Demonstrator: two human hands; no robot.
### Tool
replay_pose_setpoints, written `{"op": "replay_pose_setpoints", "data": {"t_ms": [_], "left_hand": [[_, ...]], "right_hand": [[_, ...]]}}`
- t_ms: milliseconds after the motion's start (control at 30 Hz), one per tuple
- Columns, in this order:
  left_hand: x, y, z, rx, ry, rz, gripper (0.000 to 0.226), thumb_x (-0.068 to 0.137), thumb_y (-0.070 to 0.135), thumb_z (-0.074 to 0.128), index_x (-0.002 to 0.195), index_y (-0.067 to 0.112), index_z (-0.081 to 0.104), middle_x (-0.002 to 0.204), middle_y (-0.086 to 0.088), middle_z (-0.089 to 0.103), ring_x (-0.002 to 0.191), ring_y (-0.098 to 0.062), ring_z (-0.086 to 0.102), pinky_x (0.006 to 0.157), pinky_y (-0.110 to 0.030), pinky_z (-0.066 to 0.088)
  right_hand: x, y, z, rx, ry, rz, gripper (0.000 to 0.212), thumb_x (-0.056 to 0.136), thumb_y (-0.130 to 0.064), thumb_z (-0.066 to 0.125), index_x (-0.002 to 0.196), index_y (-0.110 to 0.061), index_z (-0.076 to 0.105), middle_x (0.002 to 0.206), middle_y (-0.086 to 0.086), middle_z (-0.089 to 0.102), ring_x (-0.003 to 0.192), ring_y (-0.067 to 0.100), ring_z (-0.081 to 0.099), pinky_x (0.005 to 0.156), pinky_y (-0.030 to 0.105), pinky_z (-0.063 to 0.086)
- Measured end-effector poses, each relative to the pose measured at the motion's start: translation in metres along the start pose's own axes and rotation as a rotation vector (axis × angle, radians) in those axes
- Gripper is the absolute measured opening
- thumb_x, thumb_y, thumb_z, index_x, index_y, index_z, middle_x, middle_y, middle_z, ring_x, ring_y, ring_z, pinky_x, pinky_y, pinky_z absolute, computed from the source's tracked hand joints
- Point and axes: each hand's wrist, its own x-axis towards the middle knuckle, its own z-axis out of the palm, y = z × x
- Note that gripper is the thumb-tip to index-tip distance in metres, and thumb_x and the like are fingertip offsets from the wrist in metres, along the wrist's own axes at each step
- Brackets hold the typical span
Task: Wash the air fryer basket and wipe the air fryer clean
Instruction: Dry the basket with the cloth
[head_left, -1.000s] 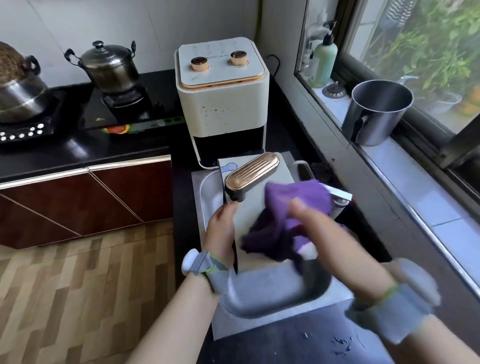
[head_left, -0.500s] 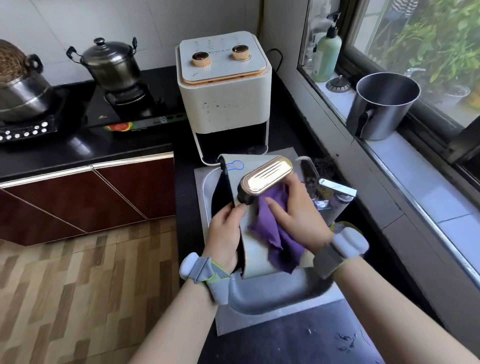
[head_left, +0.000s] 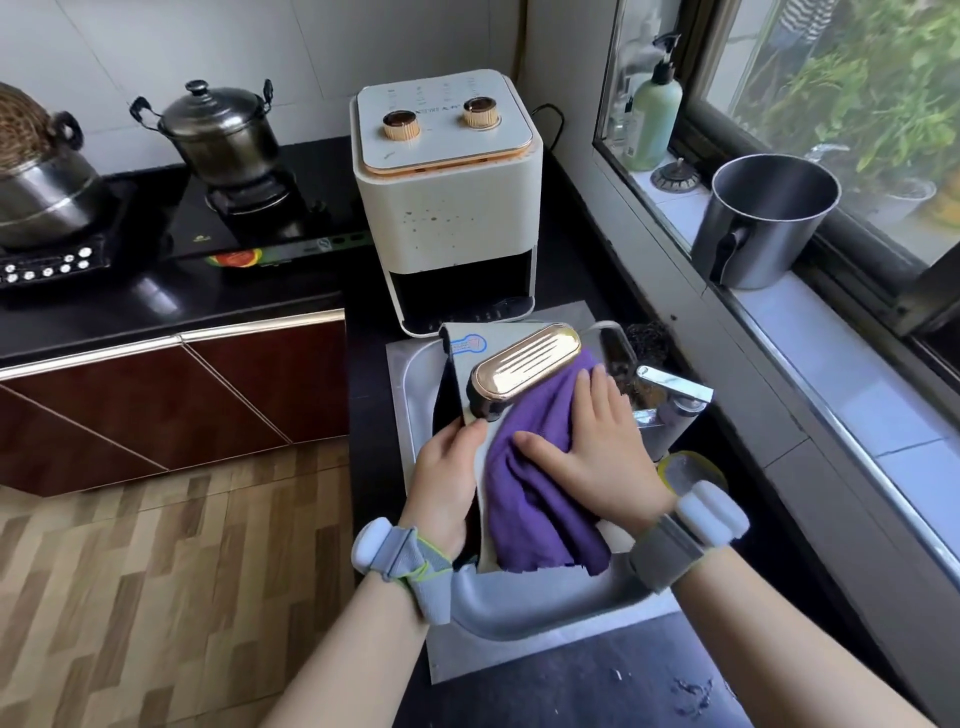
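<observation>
Over the steel sink (head_left: 524, 613) set in the black table, the air fryer basket (head_left: 467, 358) stands on end. The left hand (head_left: 447, 483) grips its left edge; the right hand (head_left: 597, 447), fingers flat, presses a purple cloth (head_left: 535, 499) against its face below the gold handle (head_left: 524, 364). The air fryer (head_left: 447, 208) sits at the sink's far edge.

Lidded pot (head_left: 218, 135) on stove, soap bottle (head_left: 655, 122) and steel pot (head_left: 763, 223) on windowsill

Single head view, high, tilted forward and down. Close over sink (head_left: 545, 608) at near centre; air fryer (head_left: 447, 202) beyond, stove far left, window far right.
</observation>
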Motion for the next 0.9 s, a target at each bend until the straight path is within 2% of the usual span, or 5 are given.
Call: {"op": "replay_pose_setpoints", "data": {"t_ms": [233, 433, 600, 800, 900], "left_hand": [[0.004, 0.01, 0.001, 0.039, 0.001, 0.042, 0.023, 0.088, 0.016, 0.056, 0.071, 0.017, 0.072, 0.069, 0.008, 0.071, 0.065, -0.003, 0.063, 0.061, -0.015, 0.048], [0.004, 0.02, 0.003, -0.116, 0.051, 0.025, 0.023, 0.09, 0.002, 0.048, 0.077, 0.007, 0.066, 0.063, 0.003, 0.071, 0.058, -0.003, 0.065, 0.055, -0.011, 0.049], [0.004, 0.013, -0.005, -0.196, -0.001, -0.123, 0.039, 0.086, 0.021, 0.05, 0.053, 0.014, 0.069, 0.058, -0.001, 0.067, 0.055, -0.011, 0.065, 0.048, -0.015, 0.049], [0.001, 0.017, -0.001, -0.243, -0.056, -0.211, 0.054, 0.084, 0.058, 0.049, 0.083, 0.013, 0.078, 0.096, -0.01, 0.074, 0.092, -0.018, 0.07, 0.075, -0.023, 0.053], [0.002, 0.02, -0.003, -0.269, -0.045, -0.237, 0.05, 0.086, 0.052, 0.052, 0.073, 0.012, 0.078, 0.084, -0.009, 0.074, 0.08, -0.019, 0.072, 0.07, -0.025, 0.055]], "right_hand": [[0.002, -0.011, 0.004, 0.096, -0.068, -0.289, 0.083, 0.085, -0.049, 0.046, 0.15, -0.011, 0.011, 0.159, 0.003, 0.005, 0.147, 0.019, -0.006, 0.116, 0.029, -0.011], [-0.026, -0.02, 0.008, 0.102, -0.088, -0.464, 0.07, 0.086, -0.02, 0.05, 0.149, -0.015, 0.021, 0.155, -0.004, 0.007, 0.146, 0.012, -0.003, 0.115, 0.019, -0.012], [-0.042, -0.037, 0.014, 0.054, -0.094, -0.491, 0.073, 0.079, -0.023, 0.042, 0.149, -0.018, 0.022, 0.157, -0.006, 0.012, 0.147, 0.011, 0.0, 0.116, 0.021, -0.012], [-0.039, -0.047, 0.008, 0.001, 0.007, -0.4, 0.077, 0.074, -0.041, 0.028, 0.147, -0.017, 0.031, 0.152, -0.002, 0.033, 0.144, 0.019, 0.021, 0.118, 0.029, 0.01], [-0.042, -0.046, 0.008, 0.004, 0.009, -0.434, 0.071, 0.074, -0.034, 0.038, 0.142, -0.015, 0.041, 0.146, -0.001, 0.043, 0.138, 0.026, 0.034, 0.113, 0.035, 0.023]]}}
